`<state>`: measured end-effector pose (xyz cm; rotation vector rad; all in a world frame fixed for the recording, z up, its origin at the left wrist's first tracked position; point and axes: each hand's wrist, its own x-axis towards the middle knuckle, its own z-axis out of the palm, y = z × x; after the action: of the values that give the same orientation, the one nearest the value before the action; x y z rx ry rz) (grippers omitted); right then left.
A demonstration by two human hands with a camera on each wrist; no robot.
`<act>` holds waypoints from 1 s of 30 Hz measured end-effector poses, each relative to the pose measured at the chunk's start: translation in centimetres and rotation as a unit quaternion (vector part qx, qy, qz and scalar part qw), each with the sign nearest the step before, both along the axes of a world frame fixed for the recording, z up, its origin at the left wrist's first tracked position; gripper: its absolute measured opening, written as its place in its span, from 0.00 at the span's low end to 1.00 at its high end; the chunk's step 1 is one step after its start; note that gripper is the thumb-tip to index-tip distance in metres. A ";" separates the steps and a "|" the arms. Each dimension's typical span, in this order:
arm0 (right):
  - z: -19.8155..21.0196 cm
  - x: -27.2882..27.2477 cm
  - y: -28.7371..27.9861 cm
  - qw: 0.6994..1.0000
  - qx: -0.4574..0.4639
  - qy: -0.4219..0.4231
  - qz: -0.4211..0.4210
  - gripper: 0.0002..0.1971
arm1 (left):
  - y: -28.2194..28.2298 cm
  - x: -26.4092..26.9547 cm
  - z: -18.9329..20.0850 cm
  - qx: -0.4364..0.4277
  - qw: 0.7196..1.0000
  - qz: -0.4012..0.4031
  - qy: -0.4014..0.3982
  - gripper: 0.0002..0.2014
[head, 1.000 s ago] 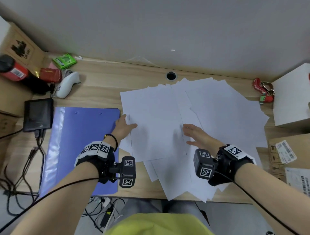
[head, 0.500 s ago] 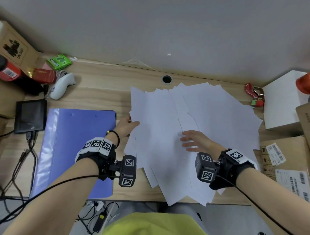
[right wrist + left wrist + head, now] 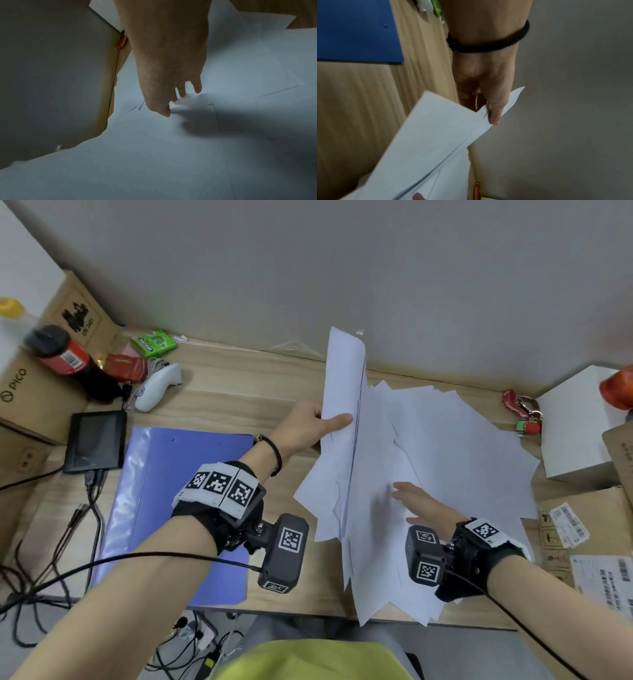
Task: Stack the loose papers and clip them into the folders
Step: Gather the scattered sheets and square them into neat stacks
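Lifting now: the spread of loose white paper sheets [image 3: 445, 446], lying flat across the light wooden desk [image 3: 239, 402] a second ago, has its left portion tipped up on edge, leaning toward the grey wall. That reads as the gathering step under way, with sheets being swept into one bundle; clipping is still ahead.

Beside the pile, to its left, the flat blue plastic folder [image 3: 178, 494] lies shut on the desk, untouched, with a strip of bare wood between it and the papers.

Holding that raised portion is the left hand [image 3: 305, 426], thumb on the near face and fingers curled behind, pinching several sheets. Over on the flat sheets the right hand [image 3: 416, 501] has its fingers straight and spread, tips pressing the paper down, gripping nothing.

Room is tight on the right: a white cardboard box [image 3: 582, 422] stands just beside the paper's far corner, and a red keyring strap [image 3: 520, 412] lies near it. At the near side, several sheet corners overhang the desk edge and could slip off, I'd judge.
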<state>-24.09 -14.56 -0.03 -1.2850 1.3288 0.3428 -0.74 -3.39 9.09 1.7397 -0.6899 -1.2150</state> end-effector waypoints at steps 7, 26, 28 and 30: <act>0.9 0.5 0.3 0.992 0.044 -0.066 -0.100 0.16 | 0.4 0.1 7.3 -0.134 0.988 -0.079 0.000 0.12; 4.7 3.6 0.6 0.976 0.001 -0.180 -0.125 0.21 | 8.8 5.7 -6.3 -0.044 0.960 0.255 0.103 0.12; 4.1 3.2 0.9 0.986 -0.021 -0.131 -0.101 0.16 | 9.5 5.1 -7.6 -0.027 0.955 0.271 0.117 0.13; 3.7 2.9 1.4 0.987 -0.031 -0.102 -0.120 0.11 | 10.0 4.4 -8.5 -0.024 0.949 0.282 0.137 0.13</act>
<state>-21.23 -13.18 3.65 -1.1608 1.3086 0.0009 3.64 6.57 0.63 1.5368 -0.0408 -0.9918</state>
